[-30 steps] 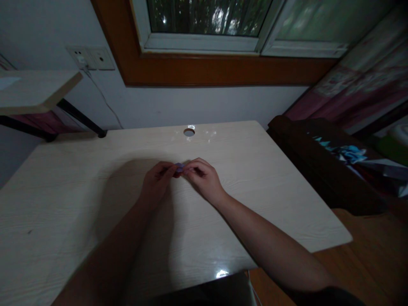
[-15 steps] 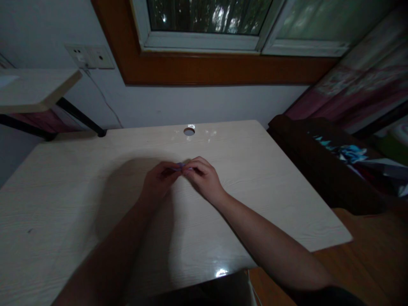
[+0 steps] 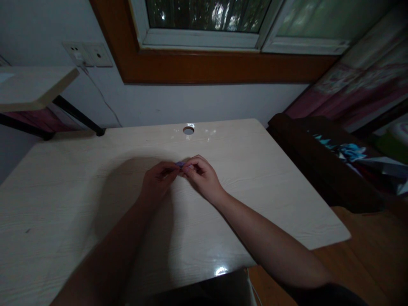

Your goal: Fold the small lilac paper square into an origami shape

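Observation:
Between my fingertips is a small purple piece (image 3: 180, 164), thin and mostly covered by the fingers; its kind cannot be made out. My left hand (image 3: 157, 179) pinches it from the left with thumb and forefinger. From the right, my right hand (image 3: 204, 176) grips it in a similar pinch, the two hands almost touching. Both hands are over the middle of the pale wood-grain table (image 3: 255, 182), and a broad shadow falls to the left of them.
A round cable hole (image 3: 188, 130) lies near the table's back edge. At the left a raised shelf (image 3: 35, 87) stands on black legs. A wall socket (image 3: 87, 54) holds a plug with a white cable. Dark furniture (image 3: 318, 170) with blue cloth (image 3: 352, 151) stands at the right.
My hands stay pinched on the purple piece, with only slight finger movement. The whole view has shifted very slightly.

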`<state>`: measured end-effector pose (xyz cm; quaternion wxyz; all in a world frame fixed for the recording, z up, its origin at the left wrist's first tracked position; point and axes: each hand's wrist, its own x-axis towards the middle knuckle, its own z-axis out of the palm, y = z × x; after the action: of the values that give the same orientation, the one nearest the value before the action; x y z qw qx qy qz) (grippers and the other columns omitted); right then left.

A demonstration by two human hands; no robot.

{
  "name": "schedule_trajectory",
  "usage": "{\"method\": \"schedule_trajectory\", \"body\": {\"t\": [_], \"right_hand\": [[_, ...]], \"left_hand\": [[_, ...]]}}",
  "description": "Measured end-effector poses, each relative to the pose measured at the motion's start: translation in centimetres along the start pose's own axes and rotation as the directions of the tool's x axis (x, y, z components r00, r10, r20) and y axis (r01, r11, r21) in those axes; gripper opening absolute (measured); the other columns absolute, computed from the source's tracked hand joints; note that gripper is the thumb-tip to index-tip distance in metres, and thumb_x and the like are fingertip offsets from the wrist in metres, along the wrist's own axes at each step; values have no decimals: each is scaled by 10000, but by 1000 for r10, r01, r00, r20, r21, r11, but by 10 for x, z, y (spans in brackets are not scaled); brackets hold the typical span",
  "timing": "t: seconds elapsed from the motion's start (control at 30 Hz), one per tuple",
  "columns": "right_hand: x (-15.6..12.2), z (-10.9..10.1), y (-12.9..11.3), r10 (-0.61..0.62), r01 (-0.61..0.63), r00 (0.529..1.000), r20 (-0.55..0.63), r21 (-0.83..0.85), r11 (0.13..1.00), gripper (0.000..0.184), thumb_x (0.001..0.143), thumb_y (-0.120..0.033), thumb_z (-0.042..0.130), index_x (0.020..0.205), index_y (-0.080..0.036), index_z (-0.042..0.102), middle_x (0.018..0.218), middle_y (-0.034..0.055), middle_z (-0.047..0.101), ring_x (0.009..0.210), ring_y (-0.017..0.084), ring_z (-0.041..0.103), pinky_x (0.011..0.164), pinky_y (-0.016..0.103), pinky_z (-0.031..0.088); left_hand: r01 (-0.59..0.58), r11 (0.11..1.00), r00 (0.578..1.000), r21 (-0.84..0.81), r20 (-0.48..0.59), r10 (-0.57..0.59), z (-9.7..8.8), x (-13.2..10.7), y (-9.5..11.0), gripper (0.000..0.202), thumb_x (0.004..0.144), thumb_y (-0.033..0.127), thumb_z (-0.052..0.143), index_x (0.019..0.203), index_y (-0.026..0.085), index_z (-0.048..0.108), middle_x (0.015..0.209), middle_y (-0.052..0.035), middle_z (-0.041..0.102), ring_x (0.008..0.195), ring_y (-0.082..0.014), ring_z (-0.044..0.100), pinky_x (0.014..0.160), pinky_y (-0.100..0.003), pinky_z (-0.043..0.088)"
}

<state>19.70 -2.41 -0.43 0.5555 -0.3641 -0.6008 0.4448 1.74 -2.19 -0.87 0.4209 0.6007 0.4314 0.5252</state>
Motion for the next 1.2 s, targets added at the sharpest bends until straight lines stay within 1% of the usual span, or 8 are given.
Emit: {"method": "schedule_trajectory", "body": {"t": [0.13, 0.23, 0.4, 0.6, 0.7, 0.83, 0.97, 1.2], "right_hand": [[0, 2, 3, 83, -83, 997, 3, 82, 993, 180, 875, -381, 724, 915, -232, 631, 833, -7, 619, 712, 123, 636, 684, 291, 539], [-1, 3, 2, 111, -110, 994, -2, 111, 988, 213, 855, -390, 743, 913, -228, 617, 754, -24, 617, 686, 120, 624, 653, 275, 522], [-1, 3, 4, 116, -116, 993, 2, 101, 988, 227, 846, -405, 742, 906, -225, 618, 749, -23, 621, 667, 113, 604, 618, 260, 488], [-1, 0, 8, 95, -96, 995, 17, 44, 994, 182, 855, -367, 730, 909, -220, 636, 803, -8, 630, 692, 113, 598, 639, 262, 482], [-2, 0, 8, 94, -94, 996, 14, 36, 995, 170, 857, -353, 731, 909, -219, 641, 800, -11, 627, 684, 109, 596, 634, 257, 475], [-2, 1, 8, 108, -108, 994, 4, 37, 993, 180, 849, -363, 741, 897, -219, 645, 782, -17, 620, 678, 108, 591, 624, 251, 473], [-2, 2, 9, 123, -121, 992, -7, 104, 987, 202, 839, -371, 756, 906, -223, 636, 757, -28, 613, 668, 106, 589, 633, 253, 483], [-1, 2, 9, 143, -143, 990, 3, 122, 982, 229, 840, -399, 758, 930, -231, 632, 719, -37, 605, 653, 113, 591, 640, 266, 499]], "left_hand": [[-6, 1000, 1000, -8, 11, 6, 1, 0, 3, 177, 798, 340, 779, 899, 199, 738, 901, -45, 749, 828, -171, 710, 817, -303, 574], [16, 999, 1000, -49, 14, -15, 1, -2, 6, 187, 805, 357, 772, 890, 195, 735, 898, -50, 742, 835, -177, 703, 817, -305, 565], [28, 999, 1000, -43, 7, -28, -1, -4, 8, 190, 877, 369, 705, 926, 186, 718, 883, -43, 731, 824, -162, 689, 796, -283, 546], [12, 991, 1000, -130, -23, -15, 2, -2, 1, 213, 852, 326, 743, 965, 194, 621, 867, -17, 700, 800, -146, 699, 765, -270, 546], [-6, 988, 999, -154, -49, -1, 4, -2, 2, 239, 850, 329, 741, 989, 206, 591, 863, -8, 689, 783, -142, 699, 750, -272, 557], [22, 995, 999, -96, -23, -25, 3, -3, 8, 232, 865, 347, 714, 1042, 208, 653, 913, -25, 712, 784, -148, 698, 769, -288, 569], [28, 999, 999, -30, 26, -27, 2, -3, 13, 167, 885, 335, 683, 977, 202, 727, 925, -44, 738, 815, -166, 701, 804, -302, 571], [22, 1000, 1000, -21, 18, -22, 3, -3, 9, 209, 820, 362, 758, 956, 203, 737, 931, -52, 751, 837, -182, 711, 815, -306, 571]]}}
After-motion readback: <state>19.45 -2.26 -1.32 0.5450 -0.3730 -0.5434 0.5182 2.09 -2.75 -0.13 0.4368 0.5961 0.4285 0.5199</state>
